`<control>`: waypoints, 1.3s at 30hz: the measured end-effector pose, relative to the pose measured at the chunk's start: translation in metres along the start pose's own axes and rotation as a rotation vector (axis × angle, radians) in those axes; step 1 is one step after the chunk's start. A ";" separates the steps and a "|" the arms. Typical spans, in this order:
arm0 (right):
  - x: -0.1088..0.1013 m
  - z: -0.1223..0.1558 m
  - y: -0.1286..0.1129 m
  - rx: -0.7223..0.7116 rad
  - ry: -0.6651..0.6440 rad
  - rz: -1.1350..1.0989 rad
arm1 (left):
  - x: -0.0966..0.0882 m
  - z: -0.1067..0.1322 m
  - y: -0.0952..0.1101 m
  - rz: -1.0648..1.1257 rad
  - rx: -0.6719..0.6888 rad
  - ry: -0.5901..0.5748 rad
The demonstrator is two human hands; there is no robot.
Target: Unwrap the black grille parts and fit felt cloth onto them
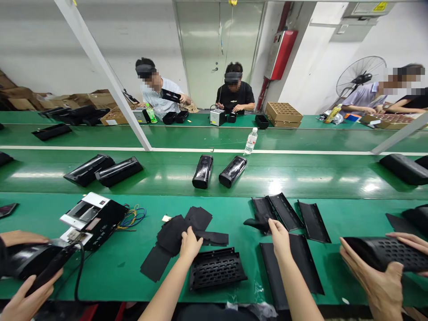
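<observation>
My left hand (190, 243) rests on a pile of thin black pads (177, 232) on the green bench, its fingers closed on one pad. My right hand (279, 235) reaches to a fan of long black plastic strips (287, 211), with its fingers pinched on the near end of the leftmost strip (261, 218). A black perforated grille panel (217, 267) lies between my forearms. Under my right forearm lies a flat black sheet (301, 272).
A person's hands at the left (23, 298) hold a black device near an open unit with coloured wires (92, 218). At the right, another person's hands (377, 276) hold a perforated grille (388, 254). Black speaker bodies (219, 171) and a water bottle (251, 140) sit on the conveyor; several people work across it.
</observation>
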State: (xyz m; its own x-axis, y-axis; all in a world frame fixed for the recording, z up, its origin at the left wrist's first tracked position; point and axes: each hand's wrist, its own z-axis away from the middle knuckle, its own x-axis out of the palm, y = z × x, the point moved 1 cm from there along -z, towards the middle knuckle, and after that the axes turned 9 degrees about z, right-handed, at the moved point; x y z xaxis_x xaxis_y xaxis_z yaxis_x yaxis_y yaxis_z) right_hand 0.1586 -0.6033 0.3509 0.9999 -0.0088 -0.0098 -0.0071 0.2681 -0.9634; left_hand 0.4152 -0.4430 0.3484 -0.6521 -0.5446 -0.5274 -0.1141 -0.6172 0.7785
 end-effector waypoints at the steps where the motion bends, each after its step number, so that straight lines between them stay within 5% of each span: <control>1: 0.006 0.006 -0.007 -0.009 -0.045 0.009 | -0.001 0.004 0.005 -0.008 0.041 0.017; 3: 0.019 0.020 -0.021 -0.004 -0.156 -0.012 | 0.002 0.015 0.018 0.058 0.125 -0.020; 5: 0.033 0.037 -0.035 0.039 -0.300 -0.115 | 0.010 0.028 0.030 0.279 0.132 -0.189; 9: 0.054 0.069 -0.058 0.167 -0.496 -0.419 | 0.029 0.060 0.051 0.931 -0.086 -0.517; 14: 0.061 0.096 -0.064 0.331 -0.549 -0.624 | 0.025 0.086 0.070 1.275 -0.214 -0.528; 18: 0.062 0.106 -0.058 0.359 -0.648 -0.656 | -0.001 0.085 0.077 1.217 -0.180 -0.462; 24: 0.066 0.105 -0.053 0.322 -0.622 -0.435 | -0.034 0.080 0.076 1.001 -0.181 -0.456; 39: 0.075 0.110 -0.042 0.455 -0.617 -0.481 | -0.063 0.078 0.079 0.775 -0.098 -0.428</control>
State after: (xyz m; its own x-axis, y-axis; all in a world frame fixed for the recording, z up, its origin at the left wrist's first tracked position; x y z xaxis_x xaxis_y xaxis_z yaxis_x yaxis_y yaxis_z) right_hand 0.2352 -0.5095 0.4203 0.7228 0.2649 0.6382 0.2872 0.7249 -0.6262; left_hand 0.3886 -0.4135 0.4699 -0.7461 -0.5824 0.3228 0.5271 -0.2204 0.8207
